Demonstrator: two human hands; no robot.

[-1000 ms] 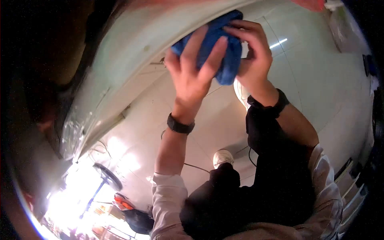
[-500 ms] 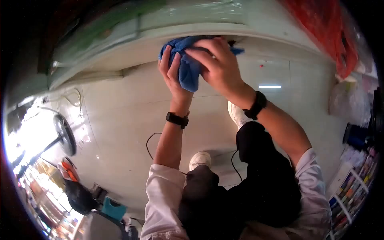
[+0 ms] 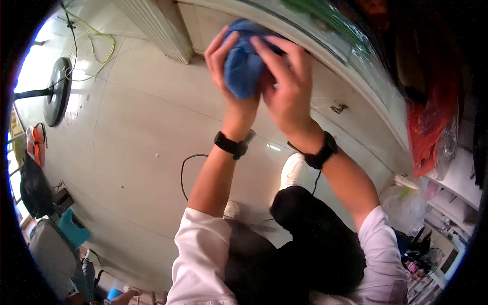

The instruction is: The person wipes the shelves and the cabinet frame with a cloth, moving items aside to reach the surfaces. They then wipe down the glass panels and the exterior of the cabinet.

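Floor: pale glossy tiles (image 3: 137, 132) fill the view below the person, with a black cable (image 3: 189, 168) looping near the feet and a standing fan's round base (image 3: 57, 91) far off to the left of the cloth.
Landmark: blue cloth (image 3: 243, 66), bunched into a ball at the edge of a pale desk (image 3: 325, 61) whose top is wrapped in clear film.
Left hand (image 3: 226, 71): grip closed round the left side of the blue cloth, fingers curled over its top.
Right hand (image 3: 287, 86): grip closed on the cloth's right side, fingers spread across its front; both wrists below the cloth carry black bands.
Change: half a second ago the cloth was pressed flatter under the desk's rim with the right hand on top; now it is gathered tighter between both hands and sits just off the rim, and the head has swung so the desk runs off to the right.
Meaning: this looks like regathering the cloth between wiping strokes, not a release.
Right of the cloth: red plastic bag (image 3: 432, 117) hanging by the desk, cluttered shelves beyond.
Below the cloth: white shoe (image 3: 295, 170), dark trousers, white sleeves.
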